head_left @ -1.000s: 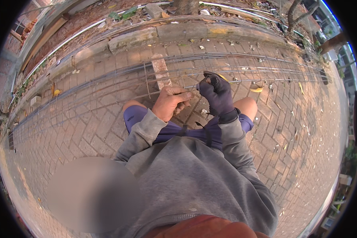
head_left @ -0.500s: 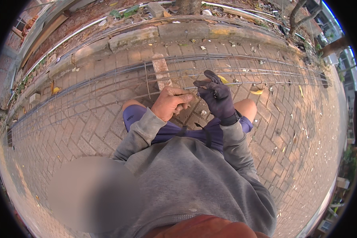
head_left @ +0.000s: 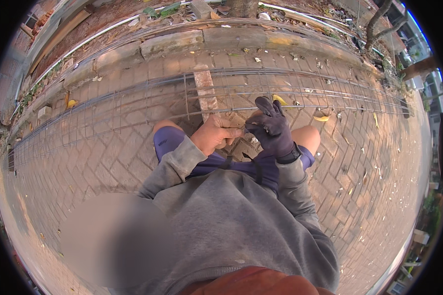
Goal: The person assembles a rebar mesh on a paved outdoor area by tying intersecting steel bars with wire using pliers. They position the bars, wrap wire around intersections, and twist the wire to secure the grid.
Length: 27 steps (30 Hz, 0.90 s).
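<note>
Rebar cage (head_left: pixel 186 96), spanning upper frame.
Frame centre: bare left hand (head_left: pixel 209 135), thumb and finger pinched, any item too small to tell; gloved right hand (head_left: pixel 274 130) beside it, fingers part-curled, grasp unclear.

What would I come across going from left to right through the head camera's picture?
Small pale block → yellow leaf on the paving → bare left hand → dark-gloved right hand → another yellow leaf → forked tree trunk.
</note>
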{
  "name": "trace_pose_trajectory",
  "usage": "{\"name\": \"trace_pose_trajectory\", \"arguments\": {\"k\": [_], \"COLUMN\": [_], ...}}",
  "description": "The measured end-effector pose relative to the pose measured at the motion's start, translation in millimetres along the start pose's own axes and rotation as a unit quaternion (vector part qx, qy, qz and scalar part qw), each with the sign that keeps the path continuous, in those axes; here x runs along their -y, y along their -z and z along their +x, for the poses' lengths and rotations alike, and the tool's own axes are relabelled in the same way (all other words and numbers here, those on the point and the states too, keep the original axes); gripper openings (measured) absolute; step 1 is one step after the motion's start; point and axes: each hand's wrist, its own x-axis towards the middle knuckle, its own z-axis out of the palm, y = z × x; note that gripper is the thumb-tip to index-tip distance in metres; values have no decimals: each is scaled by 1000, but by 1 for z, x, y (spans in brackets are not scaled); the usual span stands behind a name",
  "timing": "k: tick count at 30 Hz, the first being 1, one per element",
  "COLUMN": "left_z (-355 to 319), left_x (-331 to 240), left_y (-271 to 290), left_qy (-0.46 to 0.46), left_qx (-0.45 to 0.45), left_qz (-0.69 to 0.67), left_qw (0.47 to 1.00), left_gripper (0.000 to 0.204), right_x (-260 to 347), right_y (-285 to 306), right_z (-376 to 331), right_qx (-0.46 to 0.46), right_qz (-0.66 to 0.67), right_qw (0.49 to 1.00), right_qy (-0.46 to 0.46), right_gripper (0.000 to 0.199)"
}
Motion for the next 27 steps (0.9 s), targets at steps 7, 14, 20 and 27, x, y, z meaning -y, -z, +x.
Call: {"name": "trace_pose_trajectory", "arguments": {"k": [7, 14, 20, 27], "left_z": [-13, -22, -18, -21], "left_x": [26, 45, 49, 20], "left_y": [-10, -5, -15, 13], "left_qy": [-150, -47, -102, 58], "left_qx": [106, -101, -39, 18], "left_qz": [422, 84, 256, 155], "left_qw": [888, 990, 960, 986], "left_gripper": [20, 17, 16, 14], "right_x": [-14, 11, 15, 11], "right_y": [-19, -71, -54, -36], "right_z": [-18, -66, -48, -52], "right_qx": [245, -55, -9, 49], "right_qz": [319, 339, -84, -76], "right_qw": [915, 914, 995, 995], "right_qy": [-33, -214, -55, 32], "right_gripper": [12, 15, 41, 38]}}
